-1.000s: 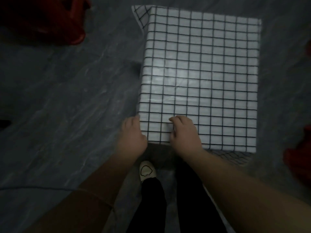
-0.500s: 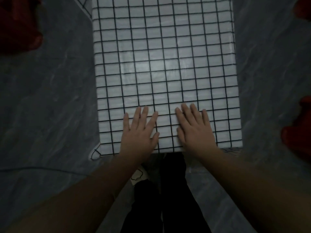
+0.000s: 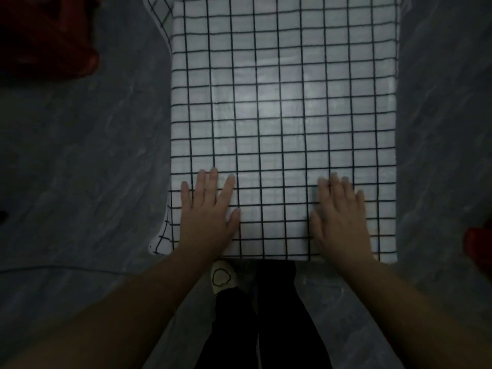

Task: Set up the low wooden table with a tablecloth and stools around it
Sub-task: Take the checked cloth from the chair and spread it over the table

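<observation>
A white tablecloth with a black grid [image 3: 282, 107] covers the low table completely, so the wood is hidden. Its corners hang over the left side at the far and near ends. My left hand [image 3: 207, 217] lies flat on the cloth near the front left corner, fingers straight and spread. My right hand [image 3: 340, 217] lies flat near the front right, fingers straight. A red stool [image 3: 45, 35] stands on the floor at the upper left. Part of another red stool [image 3: 479, 246] shows at the right edge.
Grey marbled floor [image 3: 80, 155] surrounds the table on both sides. My legs in black trousers [image 3: 255, 320] and one pale shoe [image 3: 222, 276] stand just before the table's near edge. A thin cable [image 3: 53, 268] runs along the floor at the left.
My hands went from curled at the cloth's near edge to flat on top. They have since slid apart toward the front corners. The view has moved closer over the table.
</observation>
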